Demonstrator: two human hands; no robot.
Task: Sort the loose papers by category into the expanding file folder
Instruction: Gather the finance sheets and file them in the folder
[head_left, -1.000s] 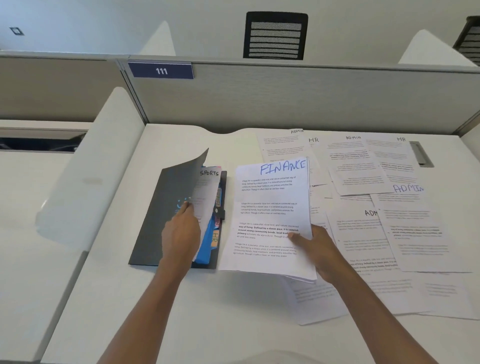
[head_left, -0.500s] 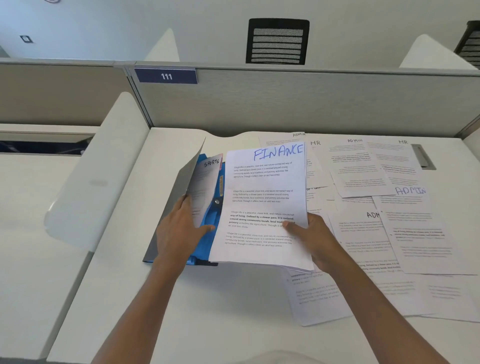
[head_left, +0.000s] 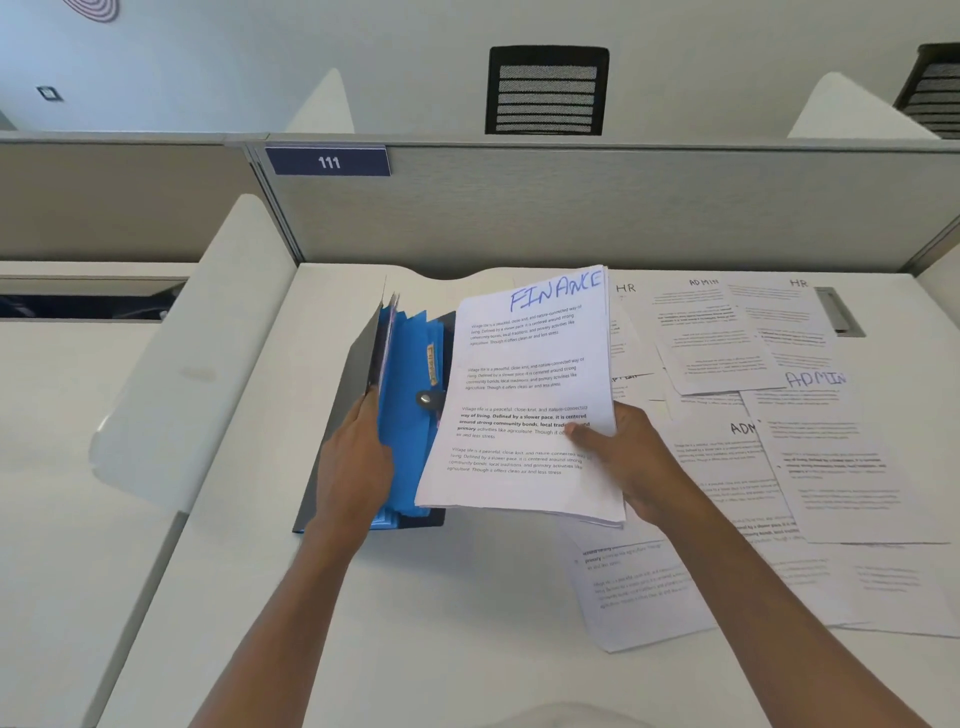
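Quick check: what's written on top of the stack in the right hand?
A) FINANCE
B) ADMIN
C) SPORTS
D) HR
A: the stack of papers pinched by the right hand has FINANCE handwritten in blue across its top sheet. It sits beside the blue expanding file folder, which the left hand holds open.

On the worktop (head_left: 415, 623): one expanding file folder (head_left: 405, 415), one FINANCE stack (head_left: 530, 389), two HR sheets (head_left: 628, 301) (head_left: 795, 299), three ADMIN sheets (head_left: 706, 317) (head_left: 826, 415) (head_left: 727, 457), further overlapped sheets uncountable; beyond, two chair backs (head_left: 546, 91) (head_left: 935, 88).
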